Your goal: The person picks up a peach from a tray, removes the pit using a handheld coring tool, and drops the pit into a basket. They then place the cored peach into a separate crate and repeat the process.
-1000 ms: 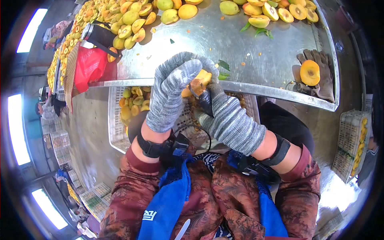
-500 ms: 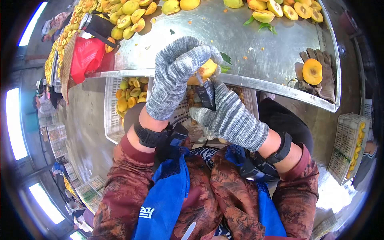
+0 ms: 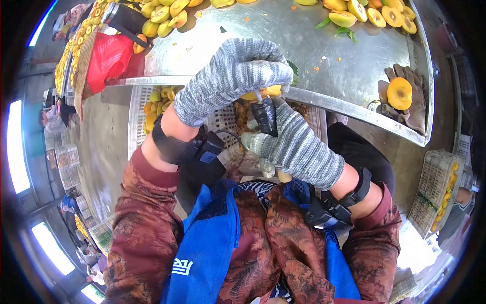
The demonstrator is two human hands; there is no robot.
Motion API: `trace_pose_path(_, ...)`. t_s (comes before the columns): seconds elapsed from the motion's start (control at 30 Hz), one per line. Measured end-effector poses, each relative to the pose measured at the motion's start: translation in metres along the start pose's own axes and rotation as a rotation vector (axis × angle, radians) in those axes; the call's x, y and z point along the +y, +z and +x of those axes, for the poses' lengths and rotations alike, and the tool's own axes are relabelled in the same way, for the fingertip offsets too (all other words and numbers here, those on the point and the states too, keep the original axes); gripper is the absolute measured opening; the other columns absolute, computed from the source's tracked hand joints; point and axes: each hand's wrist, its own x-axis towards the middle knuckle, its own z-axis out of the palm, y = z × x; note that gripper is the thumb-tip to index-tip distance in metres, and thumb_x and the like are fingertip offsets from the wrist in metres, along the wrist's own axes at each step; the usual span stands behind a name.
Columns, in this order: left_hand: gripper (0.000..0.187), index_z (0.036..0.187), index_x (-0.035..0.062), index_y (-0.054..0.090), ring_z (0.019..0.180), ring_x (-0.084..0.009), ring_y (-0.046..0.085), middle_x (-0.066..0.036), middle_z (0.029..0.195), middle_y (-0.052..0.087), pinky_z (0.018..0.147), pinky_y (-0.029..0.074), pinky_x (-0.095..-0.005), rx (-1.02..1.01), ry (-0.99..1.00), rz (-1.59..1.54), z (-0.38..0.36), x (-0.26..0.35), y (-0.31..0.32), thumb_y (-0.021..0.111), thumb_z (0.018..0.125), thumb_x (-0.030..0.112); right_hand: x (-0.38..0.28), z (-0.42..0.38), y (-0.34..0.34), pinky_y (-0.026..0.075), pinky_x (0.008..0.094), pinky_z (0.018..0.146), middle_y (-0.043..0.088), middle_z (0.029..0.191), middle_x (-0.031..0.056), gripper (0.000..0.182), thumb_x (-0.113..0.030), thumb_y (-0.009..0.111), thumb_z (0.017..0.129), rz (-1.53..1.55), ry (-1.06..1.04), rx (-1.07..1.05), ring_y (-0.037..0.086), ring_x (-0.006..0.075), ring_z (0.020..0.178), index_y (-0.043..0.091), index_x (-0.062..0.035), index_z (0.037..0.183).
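Note:
My left hand [image 3: 238,73], in a grey knitted glove, curls over a yellow peach [image 3: 274,90] near the table's front edge. Most of the peach is hidden by the glove. My right hand [image 3: 304,144], gloved alike, grips a tool with a black-taped handle [image 3: 265,116]. Its thin metal shank points up to the peach; the tip is out of sight. Below the hands, a crate [image 3: 319,124] holds fruit pieces, partly covered by my arms.
Cut peaches [image 3: 375,16] lie along the far side of the metal table [image 3: 243,30]. A red bag [image 3: 106,60] hangs over the left edge. At the right, a peach half [image 3: 399,93] rests on brown gloves [image 3: 417,109]. A fruit crate [image 3: 435,190] stands right.
My left hand has turned and its forearm has swung out to the left, covering more of the peach. My right hand stays nearly in place with the tool.

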Motion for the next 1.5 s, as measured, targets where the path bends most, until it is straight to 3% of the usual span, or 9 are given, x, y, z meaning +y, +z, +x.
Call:
trace_pose_path(0.37,0.031,0.074,-0.0023,0.059,0.063,-0.0202,0.057,-0.013,0.066,0.058,0.058,0.046,-0.0266,0.090,-0.047,-0.554,-0.008,-0.004,0.026,0.050,0.078,0.027,-0.013,-0.008,-0.022,0.037,0.0196,0.038,0.050,0.061,0.0010,0.022,-0.020,0.063,0.076,0.912,0.243,-0.483,0.045,0.0082,0.041,0.051,-0.0035,0.086)
trace_pose_path(0.53,0.040,0.084,-0.0031,0.056,0.063,-0.0236,0.058,-0.016,0.074,0.059,0.057,0.049,-0.0306,0.172,-0.048,-0.907,-0.009,-0.031,0.030,0.046,0.082,0.035,-0.046,-0.004,-0.030,0.044,0.0262,0.049,0.054,0.067,0.0027,0.024,-0.018,0.060,0.076,0.272,0.337,-0.451,0.053,0.0096,0.057,0.052,-0.0031,0.093)
trace_pose_path(0.57,0.040,0.087,-0.0027,0.055,0.064,-0.0236,0.059,-0.017,0.076,0.059,0.058,0.050,-0.0308,0.250,-0.018,-0.797,-0.012,-0.030,0.028,0.045,0.083,0.035,-0.007,-0.001,-0.010,0.045,0.0322,0.052,0.056,0.065,0.0056,0.028,-0.016,0.065,0.074,-0.036,-0.400,-0.114,0.057,0.0230,0.057,0.050,-0.0033,0.095)
trace_pose_path(0.83,0.025,0.101,0.0007,0.053,0.082,-0.0213,0.058,-0.010,0.093,0.058,0.072,0.049,-0.0297,0.619,0.541,0.068,-0.033,-0.048,-0.003,0.057,0.080,0.013,0.007,0.006,-0.009,0.045,0.0415,0.062,0.057,0.080,0.0201,0.026,-0.015,0.057,0.072,-0.801,-0.095,-0.213,0.057,0.0353,0.075,0.050,-0.0024,0.094)
trace_pose_path(0.97,0.027,0.100,0.0006,0.055,0.084,-0.0156,0.055,-0.007,0.091,0.058,0.076,0.043,-0.0271,0.501,0.430,0.558,-0.044,-0.029,-0.003,0.061,0.077,0.014,0.007,0.006,-0.011,0.046,0.0406,0.062,0.058,0.081,0.0185,0.029,-0.016,0.056,0.071,-0.929,-0.075,-0.224,0.057,0.0337,0.074,0.049,-0.0041,0.096)
trace_pose_path(1.03,0.021,0.094,0.0001,0.057,0.084,-0.0139,0.053,-0.006,0.089,0.058,0.077,0.043,-0.0272,0.649,0.222,-0.196,-0.052,-0.027,-0.006,0.056,0.080,0.015,0.011,0.006,-0.007,0.046,0.0405,0.061,0.057,0.080,0.0176,0.030,-0.019,0.056,0.073,-1.101,-0.093,-0.210,0.057,0.0328,0.073,0.049,-0.0051,0.098)
trace_pose_path(1.17,0.022,0.094,0.0010,0.057,0.086,-0.0157,0.052,-0.007,0.091,0.057,0.078,0.041,-0.0288,0.948,0.062,0.361,-0.084,-0.031,-0.044,0.054,0.082,0.018,0.011,0.005,-0.009,0.045,0.0407,0.061,0.056,0.080,0.0168,0.029,-0.022,0.054,0.074,-1.004,-0.052,-0.227,0.057,0.0327,0.072,0.047,-0.0058,0.097)
trace_pose_path(1.23,0.034,0.101,0.0004,0.055,0.097,-0.0278,0.050,-0.016,0.104,0.053,0.084,0.040,-0.0363,0.850,-0.200,1.218,-0.099,-0.032,-0.074,0.061,0.076,0.024,0.007,0.004,-0.008,0.045,0.0413,0.061,0.057,0.081,0.0170,0.027,-0.023,0.054,0.076,-1.013,-0.046,-0.214,0.057,0.0329,0.072,0.047,-0.0061,0.096)
trace_pose_path(1.5,0.063,0.124,0.0072,0.039,0.115,-0.0307,0.039,-0.016,0.126,0.040,0.093,0.034,-0.0377,0.681,-0.390,1.085,-0.018,-0.050,-0.160,0.060,0.072,0.038,0.009,0.008,-0.007,0.045,0.0420,0.061,0.058,0.078,0.0173,0.026,-0.027,0.054,0.078,-0.927,-0.022,-0.141,0.058,0.0334,0.074,0.048,-0.0056,0.093)
